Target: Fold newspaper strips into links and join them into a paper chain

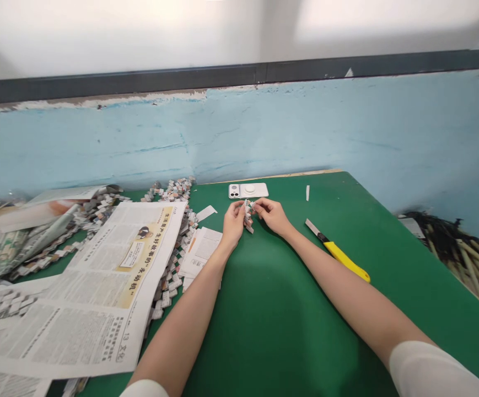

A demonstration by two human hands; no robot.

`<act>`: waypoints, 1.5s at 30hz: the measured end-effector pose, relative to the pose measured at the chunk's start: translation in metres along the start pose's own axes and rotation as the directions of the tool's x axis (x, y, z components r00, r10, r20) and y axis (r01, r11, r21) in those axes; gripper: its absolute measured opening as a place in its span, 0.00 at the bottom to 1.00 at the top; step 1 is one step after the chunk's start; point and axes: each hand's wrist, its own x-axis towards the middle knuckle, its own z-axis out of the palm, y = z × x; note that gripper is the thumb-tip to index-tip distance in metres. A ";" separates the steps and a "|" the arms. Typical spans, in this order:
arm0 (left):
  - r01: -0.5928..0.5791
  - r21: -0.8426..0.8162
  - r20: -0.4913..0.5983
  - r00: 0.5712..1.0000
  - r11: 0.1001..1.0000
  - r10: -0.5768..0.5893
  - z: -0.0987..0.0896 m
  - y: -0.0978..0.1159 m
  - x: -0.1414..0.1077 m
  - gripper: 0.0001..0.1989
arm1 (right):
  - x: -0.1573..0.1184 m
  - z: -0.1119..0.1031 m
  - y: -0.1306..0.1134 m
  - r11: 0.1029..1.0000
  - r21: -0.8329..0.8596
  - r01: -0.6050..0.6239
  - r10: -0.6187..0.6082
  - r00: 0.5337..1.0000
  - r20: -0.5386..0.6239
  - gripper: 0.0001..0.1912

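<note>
Between my two hands, above the green table [264, 320], is a short zigzag chain of folded newspaper [248, 216]. My left hand [233, 221] grips it from the left, fingers closed around its side. From the right, the thumb and fingers of my right hand [273, 214] pinch its upper end. Just beyond my hands lies a white phone [259, 190], back side up. Cut newspaper pieces [200, 251] lie beside my left forearm. A yellow-handled knife [342, 258] rests to the right of my right forearm, its blade pointing away.
A large newspaper sheet [94, 292] covers the left side, over long folded-paper chains [168, 284]. Paper strips [307, 193] lie near the back. A blue wall [289, 127] borders the far edge. Beyond the right edge are bundled stalks [477, 264].
</note>
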 end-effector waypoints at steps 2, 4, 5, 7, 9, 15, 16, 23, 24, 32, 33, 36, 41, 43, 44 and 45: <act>0.004 0.008 0.000 1.000 1.000 -0.004 0.000 0.000 0.000 0.26 | 0.000 0.000 0.001 1.000 0.004 -0.001 0.001 1.000 0.001 0.21; 0.007 0.013 -0.002 1.000 1.000 -0.007 0.000 0.000 0.001 0.26 | 0.000 0.000 0.001 1.000 0.003 0.001 -0.001 1.000 0.001 0.20; 0.008 0.014 -0.003 1.000 1.000 -0.008 0.000 0.000 0.001 0.26 | 0.000 0.000 0.001 1.000 -0.001 0.002 -0.002 1.000 0.001 0.20; 0.009 0.016 -0.005 1.000 1.000 -0.009 0.001 0.001 0.000 0.25 | 0.000 0.000 0.001 1.000 -0.004 0.002 -0.002 1.000 0.000 0.20; 0.007 0.024 -0.008 1.000 1.000 -0.007 0.002 0.003 -0.001 0.24 | 0.000 0.000 0.000 1.000 -0.001 0.002 -0.002 1.000 -0.001 0.20; -0.013 0.067 -0.009 1.000 0.998 0.013 0.004 0.006 -0.004 0.23 | 0.000 0.000 0.001 1.000 -0.005 0.001 -0.001 1.000 -0.013 0.20; -0.013 0.071 -0.005 1.000 0.997 0.014 0.004 0.006 -0.005 0.23 | 0.000 0.000 0.002 1.000 -0.002 0.004 -0.004 1.000 -0.014 0.21; -0.020 0.068 0.022 1.000 0.997 0.018 0.004 0.005 -0.005 0.23 | 0.003 -0.002 0.010 1.000 0.011 0.026 -0.026 1.000 -0.012 0.20; -0.016 0.065 0.024 1.000 0.998 0.015 0.004 0.005 -0.005 0.23 | 0.003 -0.003 0.010 1.000 0.007 0.030 -0.030 1.000 -0.008 0.20; -0.009 0.080 0.034 0.999 0.997 0.007 0.003 0.005 -0.005 0.24 | 0.003 -0.003 0.007 0.998 -0.031 0.054 -0.054 0.998 0.020 0.21; -0.011 0.082 0.035 0.999 0.997 0.008 0.003 0.005 -0.005 0.24 | 0.003 -0.003 0.007 0.998 -0.038 0.053 -0.052 0.998 0.017 0.21; -0.020 0.093 0.037 0.999 0.995 0.017 0.003 0.004 -0.006 0.24 | 0.003 -0.003 0.008 0.998 -0.048 0.046 -0.046 0.999 0.004 0.21; -0.019 0.112 0.035 0.999 0.994 0.015 0.003 0.003 -0.006 0.24 | 0.003 -0.004 0.008 0.997 -0.047 0.057 -0.057 0.998 0.005 0.23; -0.009 0.109 0.037 0.999 0.994 0.005 0.003 0.003 -0.006 0.24 | 0.003 -0.005 0.009 0.998 -0.030 0.058 -0.058 0.998 0.005 0.24; -0.004 0.105 0.038 0.999 0.994 0.000 0.003 0.003 -0.006 0.24 | 0.003 -0.005 0.009 0.998 -0.019 0.059 -0.059 0.998 0.004 0.24; 0.002 0.100 0.037 0.999 0.995 -0.006 0.003 0.004 -0.006 0.24 | 0.003 -0.005 0.009 0.998 -0.011 0.059 -0.059 0.998 0.004 0.25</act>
